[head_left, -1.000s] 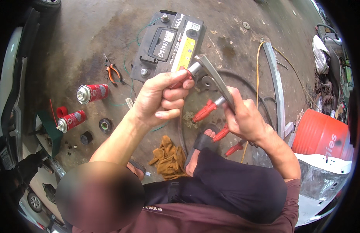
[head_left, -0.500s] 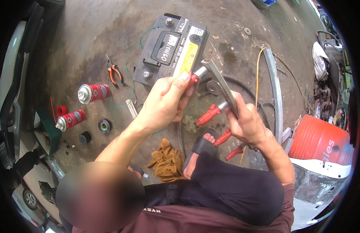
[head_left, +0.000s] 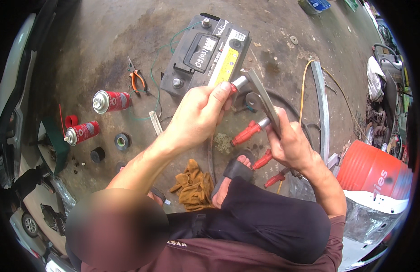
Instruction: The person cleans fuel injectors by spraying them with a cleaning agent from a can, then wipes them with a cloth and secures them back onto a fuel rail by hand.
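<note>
My left hand (head_left: 198,115) is closed on a red injector (head_left: 233,88), whose silver end meets the top of a flat metal rail (head_left: 259,90). My right hand (head_left: 287,138) grips that rail lower down. More red injectors (head_left: 246,133) hang along the rail below it, some partly behind my right hand. Just beyond my hands a car battery (head_left: 201,54) lies on the floor, with a thin green wire over it. A dark hose (head_left: 278,95) runs beneath the rail. A tan leather glove (head_left: 191,186) lies between my feet.
Two red spray cans (head_left: 112,101), orange pliers (head_left: 137,81), tape (head_left: 122,141) and a dark cap (head_left: 97,154) are at left. A long metal strip (head_left: 321,109), a yellow cable (head_left: 302,104) and a red drum (head_left: 368,165) are at right. A car body (head_left: 17,81) stands far left.
My left hand has turned, so its back now faces up and its curled fingers are mostly hidden. The rail and both hands sit slightly farther right in the picture.
</note>
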Motion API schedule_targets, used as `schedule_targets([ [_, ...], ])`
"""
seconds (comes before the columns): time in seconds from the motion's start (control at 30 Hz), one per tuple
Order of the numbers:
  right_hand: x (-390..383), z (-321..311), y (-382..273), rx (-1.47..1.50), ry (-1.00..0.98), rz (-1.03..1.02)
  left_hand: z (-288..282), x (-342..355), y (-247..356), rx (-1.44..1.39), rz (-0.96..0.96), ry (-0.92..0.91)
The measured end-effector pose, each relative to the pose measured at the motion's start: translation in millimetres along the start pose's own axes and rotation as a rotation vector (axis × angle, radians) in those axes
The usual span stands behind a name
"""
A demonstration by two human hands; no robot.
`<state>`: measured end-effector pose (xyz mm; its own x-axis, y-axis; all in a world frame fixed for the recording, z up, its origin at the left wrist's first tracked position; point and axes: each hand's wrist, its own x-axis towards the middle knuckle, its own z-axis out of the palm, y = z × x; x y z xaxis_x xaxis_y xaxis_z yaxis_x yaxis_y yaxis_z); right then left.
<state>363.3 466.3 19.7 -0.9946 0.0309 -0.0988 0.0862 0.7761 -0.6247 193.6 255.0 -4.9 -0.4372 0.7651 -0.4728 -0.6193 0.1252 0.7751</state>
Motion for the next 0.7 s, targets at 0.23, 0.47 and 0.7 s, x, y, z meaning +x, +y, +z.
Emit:
schedule_targets([
  [0.23,-6.7,7.1,1.5,-0.012,0.010,-0.015,-12.5,5.1,4.9,0.018,-0.011,-0.119],
  [0.47,-12.4,9.5,2.5,-0.007,-0.005,0.011,-6.2,1.3,-6.7,-0.209,-0.156,-0.169],
  [0.7,-18.2,3.3,9.5,-0.006,0.015,-0.001,1.4,6.4,-4.2,0.206,0.090,-0.082],
])
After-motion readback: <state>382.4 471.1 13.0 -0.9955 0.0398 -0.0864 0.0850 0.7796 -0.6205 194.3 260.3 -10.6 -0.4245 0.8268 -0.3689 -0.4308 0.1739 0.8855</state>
